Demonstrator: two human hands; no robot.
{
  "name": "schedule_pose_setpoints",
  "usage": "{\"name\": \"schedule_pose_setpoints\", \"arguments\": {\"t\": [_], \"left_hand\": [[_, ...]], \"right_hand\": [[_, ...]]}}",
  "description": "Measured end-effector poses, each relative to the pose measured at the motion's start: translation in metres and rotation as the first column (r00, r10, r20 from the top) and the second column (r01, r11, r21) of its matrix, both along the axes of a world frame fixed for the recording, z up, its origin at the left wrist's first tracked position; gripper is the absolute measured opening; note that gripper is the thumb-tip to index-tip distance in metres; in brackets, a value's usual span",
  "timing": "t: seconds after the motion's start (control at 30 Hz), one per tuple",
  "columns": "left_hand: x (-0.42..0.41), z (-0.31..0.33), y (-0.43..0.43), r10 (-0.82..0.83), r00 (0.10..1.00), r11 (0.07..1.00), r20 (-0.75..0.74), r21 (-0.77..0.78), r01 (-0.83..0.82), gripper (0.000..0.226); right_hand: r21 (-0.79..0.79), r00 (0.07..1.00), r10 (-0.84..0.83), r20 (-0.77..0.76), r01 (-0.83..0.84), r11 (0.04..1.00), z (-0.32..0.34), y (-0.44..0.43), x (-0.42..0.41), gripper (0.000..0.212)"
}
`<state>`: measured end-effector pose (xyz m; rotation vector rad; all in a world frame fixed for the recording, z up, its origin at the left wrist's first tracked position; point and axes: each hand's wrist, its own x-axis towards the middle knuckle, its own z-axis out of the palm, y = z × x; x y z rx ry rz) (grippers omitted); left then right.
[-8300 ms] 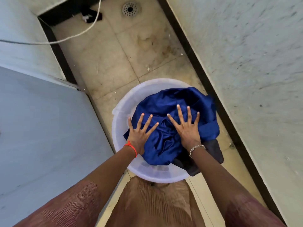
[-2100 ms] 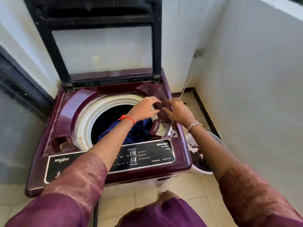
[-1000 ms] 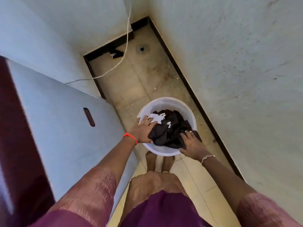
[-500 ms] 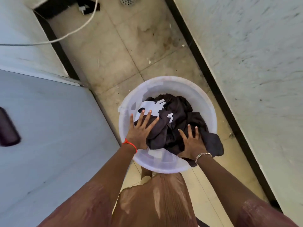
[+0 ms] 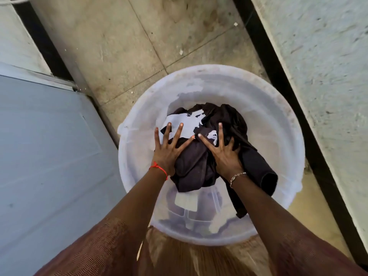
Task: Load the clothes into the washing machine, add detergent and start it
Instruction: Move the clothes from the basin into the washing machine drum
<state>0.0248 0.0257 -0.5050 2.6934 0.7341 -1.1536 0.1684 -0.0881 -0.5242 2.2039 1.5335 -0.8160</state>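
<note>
A black garment point(image 5: 196, 163) with a white print lies crumpled in a translucent white bucket point(image 5: 278, 110) on the floor, one end draped over the rim at the right. My left hand point(image 5: 167, 154) rests on the garment's left side, fingers spread flat. My right hand point(image 5: 225, 156) presses on the garment's right side, thumb and forefinger stretched out and the outer fingers dug into the cloth. The washing machine shows only as a grey-blue side panel point(image 5: 49, 148) at the left; its tub and controls are out of view.
The bucket stands on beige floor tiles point(image 5: 139, 46) in a narrow gap between the machine and a rough white wall point(image 5: 328, 76) with a black skirting strip. My brown skirt fills the bottom edge. A white cord crosses the top left corner.
The view has dropped closer to the bucket. My right hand has moved from the garment's near edge onto its top, and both hands now sit close together on the cloth.
</note>
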Motion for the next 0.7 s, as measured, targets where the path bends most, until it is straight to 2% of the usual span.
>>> {"name": "schedule_pose_setpoints", "arguments": {"t": [0.13, 0.23, 0.27, 0.33, 0.4, 0.47, 0.57, 0.63, 0.7], "left_hand": [[0.001, -0.015, -0.005, -0.079, 0.997, 0.997, -0.021, 0.022, 0.08, 0.108], [0.001, -0.027, -0.006, -0.165, 0.986, 0.986, -0.021, -0.011, 0.165, 0.053], [0.0, -0.033, -0.007, -0.156, 0.988, 0.988, 0.001, -0.021, 0.156, 0.049], [0.0, -0.038, -0.005, -0.161, 0.987, 0.987, 0.019, -0.003, 0.161, 0.051], [0.003, -0.035, -0.002, -0.158, 0.986, 0.987, 0.056, -0.022, 0.16, 0.053], [0.013, -0.014, 0.0, -0.165, 0.986, 0.984, 0.01, -0.074, 0.165, 0.053], [0.015, 0.013, 0.008, -0.106, 0.994, 0.983, -0.026, -0.151, 0.101, 0.058], [0.021, 0.044, 0.014, -0.101, 0.994, 0.98, -0.037, -0.177, 0.093, 0.059], [0.023, 0.074, 0.018, -0.101, 0.995, 0.978, -0.013, -0.186, 0.097, 0.061]], "right_hand": [[0.033, 0.997, 0.066, 0.032, -0.067, 0.997, -0.023, 0.004, 0.007, 0.097], [0.117, 0.991, 0.136, 0.004, -0.136, 0.984, -0.033, 0.006, 0.008, 0.077], [0.142, 0.988, 0.155, 0.009, -0.155, 0.978, -0.035, 0.007, 0.009, 0.069], [0.149, 0.988, 0.151, 0.021, -0.152, 0.977, -0.038, 0.007, 0.009, 0.058], [0.139, 0.993, 0.112, -0.032, -0.106, 0.985, -0.028, 0.01, 0.011, 0.06], [0.085, 0.983, 0.08, -0.162, -0.067, 0.994, -0.009, 0.017, 0.014, 0.059], [0.023, 0.966, -0.015, -0.257, 0.021, 1.0, 0.016, 0.015, 0.019, 0.052], [0.056, 0.952, -0.08, -0.296, 0.101, 0.993, 0.041, 0.016, 0.02, 0.051], [0.048, 0.946, -0.084, -0.313, 0.104, 0.993, 0.069, 0.015, 0.021, 0.052]]}}
